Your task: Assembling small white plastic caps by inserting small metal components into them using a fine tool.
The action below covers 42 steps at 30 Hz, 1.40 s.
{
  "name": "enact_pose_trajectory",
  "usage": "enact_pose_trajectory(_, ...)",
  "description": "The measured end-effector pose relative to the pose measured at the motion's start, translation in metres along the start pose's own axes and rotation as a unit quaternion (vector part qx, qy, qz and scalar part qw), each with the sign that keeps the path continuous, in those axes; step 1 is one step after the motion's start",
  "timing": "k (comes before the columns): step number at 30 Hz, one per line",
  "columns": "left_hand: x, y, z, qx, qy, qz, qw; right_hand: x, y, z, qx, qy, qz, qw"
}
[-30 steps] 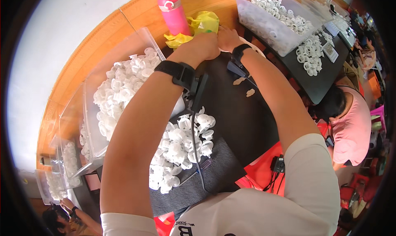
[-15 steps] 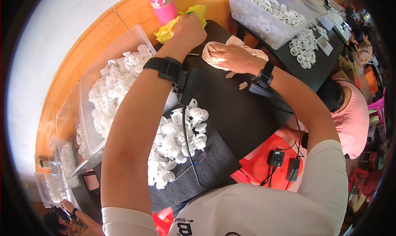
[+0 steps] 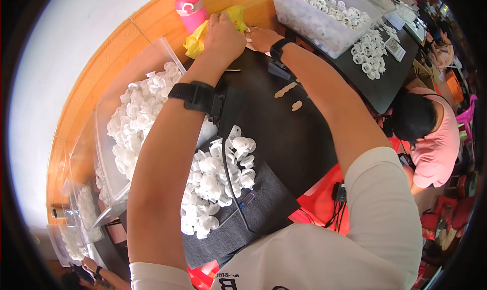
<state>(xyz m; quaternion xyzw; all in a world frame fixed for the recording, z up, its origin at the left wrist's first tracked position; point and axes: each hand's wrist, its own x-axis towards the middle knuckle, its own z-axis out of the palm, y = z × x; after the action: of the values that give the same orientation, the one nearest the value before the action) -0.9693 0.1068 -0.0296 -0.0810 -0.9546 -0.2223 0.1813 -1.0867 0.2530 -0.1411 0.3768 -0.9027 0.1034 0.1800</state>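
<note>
My left hand (image 3: 224, 38) is at the far end of the black table, its fingers closed on a crumpled yellow plastic bag (image 3: 197, 40). Close to its right, my right hand (image 3: 265, 38) has its fingers bent round a pale beige cloth (image 3: 249, 44). Only small edges of that cloth show; the hand covers the rest. A pink bottle (image 3: 192, 13) with a white ring handle stands just behind the bag. On the table below my hands lies a short thin metal piece (image 3: 233, 70), near two beige scraps (image 3: 297, 105).
White plastic parts fill a clear bin (image 3: 175, 57) on the left. More are heaped (image 3: 213, 178) on a dark mat (image 3: 264, 193) beside a screwdriver (image 3: 247, 198). Another clear bin (image 3: 304, 29) stands far right. A person in pink (image 3: 431, 138) sits at right.
My right hand has moved left and away from me, taking the beige cloth close to the yellow bag. My left hand stays at the bag, its fingers shifted slightly. The person in pink has moved.
</note>
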Motion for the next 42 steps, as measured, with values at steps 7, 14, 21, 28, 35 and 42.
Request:
enact_pose_trajectory(7,0.012,-0.007,0.006,0.018,0.070,0.001,0.997,0.009,0.011,0.010,-0.016,-0.034,0.034,0.999)
enact_pose_trajectory(14,0.009,-0.014,0.000,-0.019,0.066,-0.027,0.997,-0.021,-0.036,0.006,0.186,0.026,-0.113,0.976)
enact_pose_trajectory(21,0.001,-0.007,-0.014,-0.136,0.143,-0.087,0.976,-0.007,-0.023,0.006,0.095,-0.025,-0.022,0.995)
enact_pose_trajectory(28,0.007,-0.033,-0.013,-0.165,0.161,-0.176,0.957,-0.003,-0.029,0.018,0.188,-0.002,0.055,0.981)
enact_pose_trajectory(35,0.002,-0.034,-0.009,-0.171,0.132,-0.240,0.947,-0.010,-0.028,0.018,0.201,0.011,0.080,0.976)
enact_pose_trajectory(42,0.003,-0.017,-0.016,-0.208,0.139,-0.213,0.944,-0.011,-0.028,0.024,0.187,0.012,0.083,0.979)
